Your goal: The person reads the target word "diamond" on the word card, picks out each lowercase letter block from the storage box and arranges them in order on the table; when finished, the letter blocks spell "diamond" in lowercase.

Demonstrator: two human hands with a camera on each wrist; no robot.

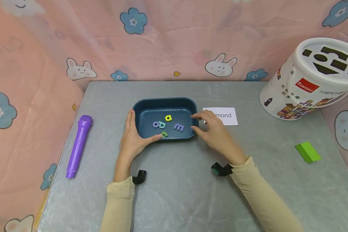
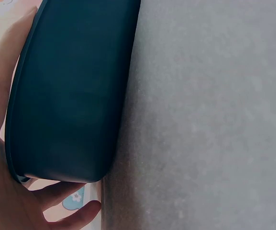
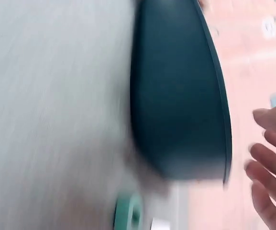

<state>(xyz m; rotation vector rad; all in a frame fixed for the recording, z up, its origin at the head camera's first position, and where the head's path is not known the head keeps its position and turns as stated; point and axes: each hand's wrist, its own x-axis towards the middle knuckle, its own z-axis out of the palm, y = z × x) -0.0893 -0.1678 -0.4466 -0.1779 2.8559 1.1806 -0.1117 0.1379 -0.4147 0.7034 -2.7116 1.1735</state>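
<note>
A dark blue tray point(image 1: 165, 103) stands on the table, several small plastic letters inside. Among them are a yellow "a" point(image 1: 168, 118), a purple "m" point(image 1: 178, 127), a purple round letter point(image 1: 155, 124) and a teal letter point(image 1: 162, 125). A green letter point(image 1: 164, 134) lies by the front wall, near the left thumb. My left hand point(image 1: 132, 141) holds the tray's left front corner, fingers along the side, thumb over the front rim. At the right end, my right hand point(image 1: 216, 133) hovers with fingers spread and slightly bent, apart from the tray in the right wrist view.
Beside the tray lies a white card point(image 1: 230, 117); "mond" shows, the rest hidden by my right hand. A purple toy microphone point(image 1: 79, 146) lies left. At right are a white lidded bucket point(image 1: 301, 83) and a green block point(image 1: 308, 152). A blurred teal piece point(image 3: 124, 211) appears near the tray.
</note>
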